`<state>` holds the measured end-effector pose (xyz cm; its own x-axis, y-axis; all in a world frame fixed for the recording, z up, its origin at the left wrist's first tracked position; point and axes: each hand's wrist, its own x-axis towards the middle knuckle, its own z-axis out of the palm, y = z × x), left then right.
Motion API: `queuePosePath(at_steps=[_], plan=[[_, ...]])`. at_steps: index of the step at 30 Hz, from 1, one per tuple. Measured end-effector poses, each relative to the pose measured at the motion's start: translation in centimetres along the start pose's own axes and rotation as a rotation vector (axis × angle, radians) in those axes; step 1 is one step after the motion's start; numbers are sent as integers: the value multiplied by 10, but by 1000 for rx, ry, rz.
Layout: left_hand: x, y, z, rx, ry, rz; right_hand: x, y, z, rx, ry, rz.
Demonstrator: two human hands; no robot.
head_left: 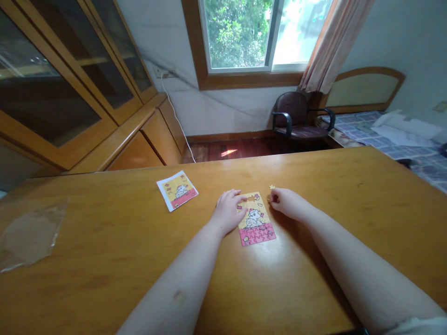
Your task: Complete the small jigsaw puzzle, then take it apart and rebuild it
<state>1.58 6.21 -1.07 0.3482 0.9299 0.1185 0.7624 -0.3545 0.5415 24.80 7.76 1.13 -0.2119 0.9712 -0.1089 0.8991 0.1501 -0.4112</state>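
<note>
A small jigsaw puzzle (256,221) lies on the wooden table, yellow above and pink below, with a white cartoon animal in the middle. A gap near its top shows the bare wood. My left hand (228,211) rests along the puzzle's left edge, fingers spread and lying over it. Just right of the puzzle, my right hand (287,204) has its fingers pinched, with a bit of a yellow puzzle piece showing at the fingertips. A loose yellow puzzle piece (272,187) lies right beyond those fingers.
A picture sheet (177,190) with the same design lies left of the puzzle. Clear plastic wrapping (31,235) is at the table's left. Beyond the table (139,242) stand a glass-door cabinet (104,83), an office chair (295,114) and a bed (387,135).
</note>
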Motion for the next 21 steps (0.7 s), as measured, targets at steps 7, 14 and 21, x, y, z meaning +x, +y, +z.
queuePosePath(at_steps=[7, 14, 21], plan=[[1, 0, 0, 11, 10, 12, -10, -28, -1, 227, -25, -148], [1, 2, 0, 31, 29, 15, -1, -36, 30, 204, 66, -291], [0, 0, 1, 31, 24, 16, -3, -31, 31, 16, 158, -460]])
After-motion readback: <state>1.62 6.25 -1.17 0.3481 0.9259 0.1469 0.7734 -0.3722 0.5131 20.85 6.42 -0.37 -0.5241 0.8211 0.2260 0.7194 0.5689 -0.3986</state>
